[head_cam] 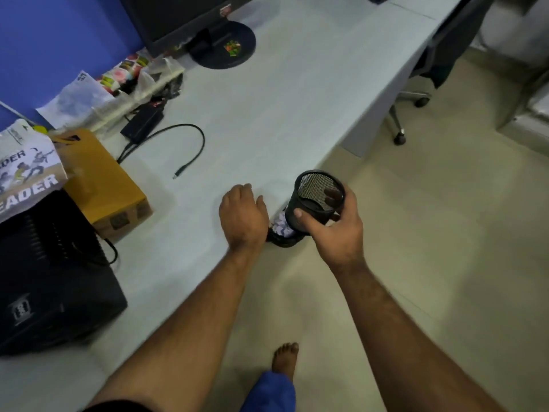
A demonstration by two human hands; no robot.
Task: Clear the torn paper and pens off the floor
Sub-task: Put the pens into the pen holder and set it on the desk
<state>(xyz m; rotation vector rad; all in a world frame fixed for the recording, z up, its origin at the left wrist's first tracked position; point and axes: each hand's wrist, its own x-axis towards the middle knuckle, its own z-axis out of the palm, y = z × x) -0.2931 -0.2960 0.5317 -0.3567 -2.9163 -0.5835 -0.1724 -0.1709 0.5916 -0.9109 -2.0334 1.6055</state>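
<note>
My right hand (335, 233) grips a black mesh pen cup (318, 200) by its side, just off the desk's front edge; the cup tilts towards me and looks empty. Below it sits a second small black container (282, 237) with torn white and purple paper pieces (282, 226) in it, partly hidden by the cup and my left wrist. My left hand (242, 215) rests on the grey desk (267, 114) at its edge, fingers loosely bent, holding nothing I can see. No pens show on the beige floor (430, 248).
On the desk stand a monitor base (222, 46), a black power adapter with a loose cable (166, 138), a brown cardboard box (101, 179), printed bags and a black case (50, 278). An office chair base (410, 114) stands under the desk's far end. My bare foot (285, 356) is on the floor.
</note>
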